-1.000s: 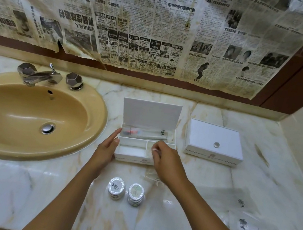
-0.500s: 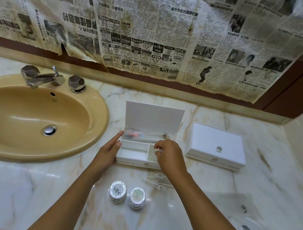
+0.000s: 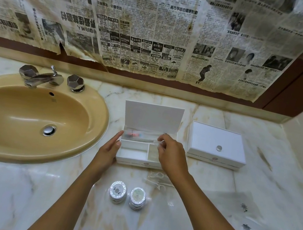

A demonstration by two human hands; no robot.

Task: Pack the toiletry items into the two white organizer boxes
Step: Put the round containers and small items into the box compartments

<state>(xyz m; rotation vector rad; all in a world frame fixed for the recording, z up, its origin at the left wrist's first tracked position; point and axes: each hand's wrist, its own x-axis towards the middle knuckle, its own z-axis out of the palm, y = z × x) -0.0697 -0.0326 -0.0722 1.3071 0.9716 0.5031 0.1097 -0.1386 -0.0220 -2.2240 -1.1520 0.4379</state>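
Left hand [image 3: 109, 149] lies flat-fingered against the open organizer box [image 3: 135, 158]; right hand [image 3: 170, 154] pinches something clear and blurred, hiding the box's right corner

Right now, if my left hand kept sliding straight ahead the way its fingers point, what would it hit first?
Probably nothing new: the left hand already lies along the open organizer box's left wall, fingers pointing away from you. Beyond is bare marble counter, though depth is unclear.
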